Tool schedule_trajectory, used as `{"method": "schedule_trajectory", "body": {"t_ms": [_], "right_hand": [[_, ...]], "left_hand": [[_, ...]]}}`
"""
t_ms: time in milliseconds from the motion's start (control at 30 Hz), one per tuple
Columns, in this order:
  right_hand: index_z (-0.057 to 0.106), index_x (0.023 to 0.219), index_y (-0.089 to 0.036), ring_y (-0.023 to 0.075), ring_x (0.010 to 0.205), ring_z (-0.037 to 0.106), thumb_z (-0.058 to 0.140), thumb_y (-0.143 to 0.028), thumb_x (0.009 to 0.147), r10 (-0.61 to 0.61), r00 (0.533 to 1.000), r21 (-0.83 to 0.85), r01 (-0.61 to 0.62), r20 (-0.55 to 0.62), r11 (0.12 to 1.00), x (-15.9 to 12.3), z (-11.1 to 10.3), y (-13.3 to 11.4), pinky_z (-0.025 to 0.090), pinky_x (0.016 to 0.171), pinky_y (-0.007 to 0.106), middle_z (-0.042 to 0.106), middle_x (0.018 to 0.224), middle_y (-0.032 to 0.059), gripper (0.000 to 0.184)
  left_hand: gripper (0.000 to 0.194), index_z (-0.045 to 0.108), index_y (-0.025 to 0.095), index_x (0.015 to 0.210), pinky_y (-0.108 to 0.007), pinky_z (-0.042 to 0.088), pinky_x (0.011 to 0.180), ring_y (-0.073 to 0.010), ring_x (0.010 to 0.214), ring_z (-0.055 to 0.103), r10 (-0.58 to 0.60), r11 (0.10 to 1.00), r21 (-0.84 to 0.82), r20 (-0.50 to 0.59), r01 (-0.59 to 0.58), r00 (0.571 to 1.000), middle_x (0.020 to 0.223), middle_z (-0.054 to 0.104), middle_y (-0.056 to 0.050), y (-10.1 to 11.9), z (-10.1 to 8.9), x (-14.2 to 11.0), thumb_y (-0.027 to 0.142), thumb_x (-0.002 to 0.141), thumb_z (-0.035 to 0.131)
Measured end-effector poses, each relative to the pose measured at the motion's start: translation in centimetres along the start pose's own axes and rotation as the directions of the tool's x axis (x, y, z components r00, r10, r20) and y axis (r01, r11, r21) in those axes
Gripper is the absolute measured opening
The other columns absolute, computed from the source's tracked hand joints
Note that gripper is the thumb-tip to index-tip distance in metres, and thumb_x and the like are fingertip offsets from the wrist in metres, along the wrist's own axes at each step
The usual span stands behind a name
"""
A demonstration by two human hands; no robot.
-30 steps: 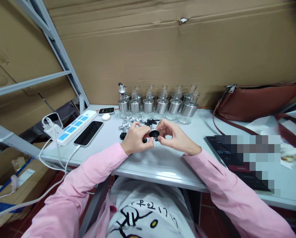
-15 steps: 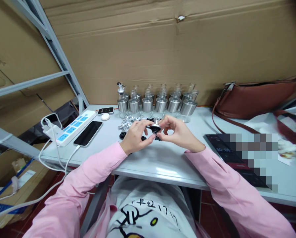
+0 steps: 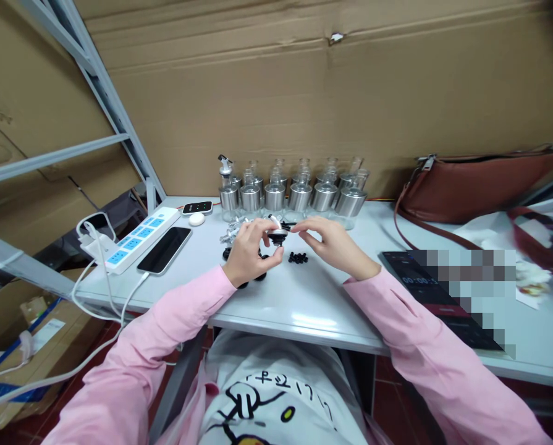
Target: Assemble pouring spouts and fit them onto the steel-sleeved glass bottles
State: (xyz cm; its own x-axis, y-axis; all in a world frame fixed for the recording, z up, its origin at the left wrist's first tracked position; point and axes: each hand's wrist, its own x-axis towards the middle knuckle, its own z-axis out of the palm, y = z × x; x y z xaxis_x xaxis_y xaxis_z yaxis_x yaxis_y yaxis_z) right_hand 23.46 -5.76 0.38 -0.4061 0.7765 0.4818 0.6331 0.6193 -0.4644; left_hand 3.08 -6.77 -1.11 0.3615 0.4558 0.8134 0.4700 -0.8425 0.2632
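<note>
My left hand pinches a bottle pourer, with a silver collar and spout above a ribbed black stopper. To its right, my right hand has its fingers stretched towards thin black parts behind the pourer; whether a fingertip touches them I cannot tell. A cluster of small black pieces lies on the table below my right fingers. Silver spouts lie behind my left hand, which partly hides them. Black rubber stoppers show beside and under that hand.
Glass bottles with steel sleeves stand in rows at the back; one at the left end wears a pourer. To the left are a power strip, a phone and a white round case. A tablet and brown bag lie right.
My right hand has let go of the pourer and moved slightly right, its fingers now stretched out. My left hand keeps the pourer, shifted a little left. The small black pieces are uncovered.
</note>
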Motion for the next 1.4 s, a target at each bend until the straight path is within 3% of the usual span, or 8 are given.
{"method": "schedule_trajectory", "body": {"t_ms": [133, 300, 467, 633, 900, 1033, 1200, 1400], "right_hand": [[0.068, 0.098, -0.017, 0.0266, 0.097, 0.055, 0.044, -0.021, 0.089, -0.024, 0.991, -0.238, 0.055, 0.129, 0.970, 0.0, 1.4, 1.7, 0.041, 0.085, 0.041, 0.067, 0.104, 0.0117, 0.026], [0.065, 0.109, -0.017, 0.0278, 0.101, 0.050, 0.034, -0.039, 0.094, 0.006, 0.968, -0.300, 0.072, 0.250, 0.951, 0.0, 2.7, 1.8, 0.039, 0.080, 0.040, 0.062, 0.113, 0.0144, 0.041], [0.064, 0.110, -0.019, 0.0268, 0.102, 0.048, 0.027, -0.042, 0.096, 0.062, 0.941, -0.277, 0.035, 0.334, 0.960, -0.1, 3.0, 1.6, 0.038, 0.078, 0.039, 0.061, 0.116, 0.0118, 0.046], [0.068, 0.098, -0.017, 0.0250, 0.098, 0.052, 0.027, -0.039, 0.097, 0.052, 0.952, -0.267, 0.032, 0.302, 0.963, 0.1, 2.7, 1.8, 0.037, 0.078, 0.038, 0.066, 0.108, 0.0116, 0.047], [0.071, 0.089, -0.017, 0.0250, 0.095, 0.056, 0.051, -0.033, 0.088, -0.010, 0.985, -0.226, 0.050, 0.175, 0.973, 0.3, 1.8, 1.8, 0.038, 0.085, 0.037, 0.070, 0.098, 0.0087, 0.026], [0.070, 0.092, -0.016, 0.0252, 0.092, 0.058, 0.050, -0.027, 0.087, 0.081, 0.991, -0.265, -0.051, 0.106, 0.963, 0.3, 1.5, 2.2, 0.040, 0.082, 0.036, 0.070, 0.097, 0.0092, 0.023], [0.065, 0.110, -0.017, 0.0264, 0.101, 0.054, 0.046, -0.034, 0.091, 0.019, 0.974, -0.296, 0.050, 0.227, 0.954, 0.0, 2.2, 2.7, 0.040, 0.083, 0.037, 0.064, 0.109, 0.0123, 0.032], [0.070, 0.084, -0.015, 0.0251, 0.096, 0.058, 0.041, -0.029, 0.092, 0.124, 0.947, -0.387, 0.000, 0.296, 0.922, 0.0, 2.0, 2.3, 0.040, 0.079, 0.036, 0.069, 0.097, 0.0120, 0.034]], "left_hand": [[0.028, 0.044, 0.021, 0.099, -0.031, 0.041, 0.075, -0.0138, 0.069, 0.052, -0.031, 0.997, 0.068, -0.030, 0.033, 0.999, 0.087, 0.056, -0.001, 0.0, 0.0, 0.1, 0.022, 0.073, 0.054], [0.024, 0.043, 0.020, 0.096, -0.031, 0.041, 0.075, -0.0165, 0.077, 0.052, -0.012, 0.997, 0.078, -0.047, 0.016, 0.999, 0.086, 0.055, -0.002, 0.0, 0.0, 0.1, 0.020, 0.074, 0.050], [0.023, 0.043, 0.020, 0.096, -0.033, 0.040, 0.077, -0.0174, 0.080, 0.053, 0.021, 0.996, 0.082, -0.037, -0.018, 0.999, 0.086, 0.056, -0.002, 0.1, 0.1, 0.1, 0.020, 0.074, 0.050], [0.024, 0.042, 0.020, 0.094, -0.034, 0.041, 0.077, -0.0180, 0.078, 0.053, -0.006, 0.995, 0.096, -0.019, 0.008, 1.000, 0.085, 0.057, -0.002, 0.2, 0.0, 0.1, 0.018, 0.071, 0.048], [0.021, 0.040, 0.021, 0.087, -0.033, 0.041, 0.073, -0.0168, 0.071, 0.051, -0.046, 0.995, 0.088, 0.011, 0.044, 0.999, 0.078, 0.054, -0.001, 0.2, 0.0, 0.0, 0.016, 0.068, 0.047], [0.021, 0.040, 0.021, 0.086, -0.033, 0.041, 0.073, -0.0169, 0.071, 0.051, -0.073, 0.994, 0.090, 0.050, 0.068, 0.996, 0.077, 0.054, -0.001, 0.3, -0.1, 0.1, 0.017, 0.067, 0.047], [0.019, 0.040, 0.020, 0.085, -0.033, 0.041, 0.075, -0.0172, 0.071, 0.050, -0.067, 0.995, 0.080, 0.059, 0.062, 0.996, 0.077, 0.055, -0.001, 0.3, -0.1, 0.1, 0.017, 0.068, 0.047], [0.018, 0.040, 0.020, 0.083, -0.034, 0.041, 0.076, -0.0175, 0.072, 0.050, -0.082, 0.994, 0.080, 0.086, 0.076, 0.993, 0.077, 0.055, -0.001, 0.3, -0.2, 0.1, 0.016, 0.067, 0.047]]}}
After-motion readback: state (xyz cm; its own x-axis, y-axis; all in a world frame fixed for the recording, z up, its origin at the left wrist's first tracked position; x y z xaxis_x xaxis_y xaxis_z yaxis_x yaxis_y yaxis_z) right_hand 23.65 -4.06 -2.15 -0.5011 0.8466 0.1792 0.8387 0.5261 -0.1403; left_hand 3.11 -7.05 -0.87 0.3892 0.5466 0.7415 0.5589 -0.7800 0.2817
